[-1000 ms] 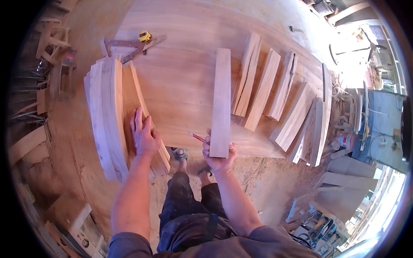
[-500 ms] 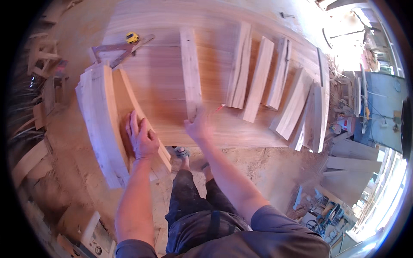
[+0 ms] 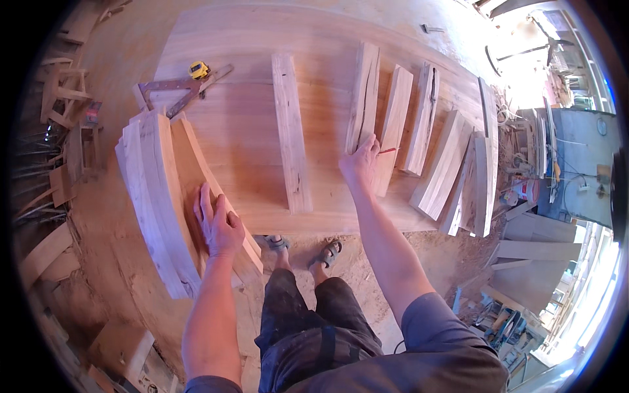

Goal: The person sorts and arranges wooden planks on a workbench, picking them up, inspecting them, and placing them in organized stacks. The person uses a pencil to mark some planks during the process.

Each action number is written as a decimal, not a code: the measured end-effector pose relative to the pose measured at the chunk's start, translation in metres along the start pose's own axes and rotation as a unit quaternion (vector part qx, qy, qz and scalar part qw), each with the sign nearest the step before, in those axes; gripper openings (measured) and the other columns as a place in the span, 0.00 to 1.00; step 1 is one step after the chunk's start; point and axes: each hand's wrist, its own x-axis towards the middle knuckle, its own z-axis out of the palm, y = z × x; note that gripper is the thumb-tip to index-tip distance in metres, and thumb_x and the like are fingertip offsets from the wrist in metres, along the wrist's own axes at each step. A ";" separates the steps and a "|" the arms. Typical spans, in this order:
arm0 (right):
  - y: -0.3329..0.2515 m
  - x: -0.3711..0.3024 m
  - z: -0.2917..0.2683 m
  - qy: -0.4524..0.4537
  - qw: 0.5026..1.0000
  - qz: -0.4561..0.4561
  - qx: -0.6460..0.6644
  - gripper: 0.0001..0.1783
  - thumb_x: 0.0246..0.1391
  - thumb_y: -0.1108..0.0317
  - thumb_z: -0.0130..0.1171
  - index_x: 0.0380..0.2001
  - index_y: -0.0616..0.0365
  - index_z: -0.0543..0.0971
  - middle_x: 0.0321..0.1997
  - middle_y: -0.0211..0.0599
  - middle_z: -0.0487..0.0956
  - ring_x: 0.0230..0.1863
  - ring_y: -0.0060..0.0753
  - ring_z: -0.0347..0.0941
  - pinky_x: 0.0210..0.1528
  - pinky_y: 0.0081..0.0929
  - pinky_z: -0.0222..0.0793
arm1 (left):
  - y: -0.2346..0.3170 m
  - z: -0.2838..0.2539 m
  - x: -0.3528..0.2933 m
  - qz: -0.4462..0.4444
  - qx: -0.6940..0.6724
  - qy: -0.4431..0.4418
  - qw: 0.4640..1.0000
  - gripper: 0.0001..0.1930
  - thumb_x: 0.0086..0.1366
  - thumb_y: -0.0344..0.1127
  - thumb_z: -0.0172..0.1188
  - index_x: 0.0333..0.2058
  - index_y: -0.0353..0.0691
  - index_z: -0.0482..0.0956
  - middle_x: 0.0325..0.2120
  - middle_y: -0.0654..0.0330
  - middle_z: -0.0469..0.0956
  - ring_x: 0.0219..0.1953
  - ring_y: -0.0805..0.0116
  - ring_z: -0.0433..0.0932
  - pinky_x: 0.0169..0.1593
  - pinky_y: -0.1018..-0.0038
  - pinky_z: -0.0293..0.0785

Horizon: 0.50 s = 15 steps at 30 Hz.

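My left hand [image 3: 219, 224] lies with extended fingers on the brown face of a board in the stack of planks [image 3: 152, 196] at the left, its thumb near the raised edge. My right hand [image 3: 360, 165] is at the near end of a wooden piece [image 3: 362, 98] with a dark crack, fingers touching it. A red pencil [image 3: 388, 151] sticks out rightward from that hand, over the neighbouring wooden piece [image 3: 397, 105]. Between my hands a single wooden piece [image 3: 291, 134] lies untouched on the broad wooden tabletop [image 3: 246, 150].
A yellow tape measure [image 3: 198, 69] sits beside a triangular try square [image 3: 177, 88] at the far left. Several more wooden pieces [image 3: 444, 164] lie toward the right. Beyond the tabletop is a small hammer-like tool [image 3: 432, 29]. My sandalled feet [image 3: 325, 254] stand at the near edge.
My right hand has moved right with the pencil, from the middle wooden piece to the cracked one. My left hand has stayed on the stack. The view has shifted slightly.
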 end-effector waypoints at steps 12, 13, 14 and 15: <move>0.018 -0.038 -0.034 -0.103 0.927 0.071 0.354 0.49 0.36 0.75 0.69 0.68 0.71 0.68 0.48 0.46 0.82 0.50 0.35 0.80 0.53 0.31 0.76 | -0.002 0.000 0.000 0.010 0.026 0.014 0.999 0.19 0.57 0.24 0.55 0.48 0.27 0.80 0.71 0.42 0.61 0.72 0.34 0.58 0.73 0.45 0.57; 0.026 -0.041 -0.036 -0.105 0.914 0.066 0.387 0.48 0.36 0.75 0.69 0.67 0.71 0.69 0.47 0.44 0.82 0.48 0.33 0.80 0.51 0.29 0.76 | 0.000 0.000 0.001 0.013 0.025 0.015 0.999 0.19 0.57 0.24 0.55 0.48 0.27 0.80 0.71 0.42 0.61 0.72 0.34 0.58 0.73 0.45 0.57; 0.032 -0.041 -0.037 -0.108 0.899 0.061 0.420 0.48 0.36 0.76 0.69 0.66 0.71 0.69 0.45 0.42 0.82 0.46 0.30 0.80 0.50 0.28 0.77 | 0.001 0.000 0.003 0.013 0.023 0.015 1.000 0.19 0.57 0.24 0.55 0.49 0.27 0.80 0.71 0.42 0.61 0.71 0.34 0.57 0.73 0.45 0.56; 0.039 -0.041 -0.039 -0.125 0.884 0.056 0.447 0.47 0.36 0.76 0.69 0.66 0.71 0.70 0.45 0.42 0.82 0.46 0.31 0.80 0.50 0.28 0.77 | 0.003 0.000 0.003 0.012 0.021 0.013 1.000 0.20 0.57 0.24 0.55 0.49 0.26 0.80 0.71 0.43 0.61 0.71 0.34 0.57 0.73 0.45 0.56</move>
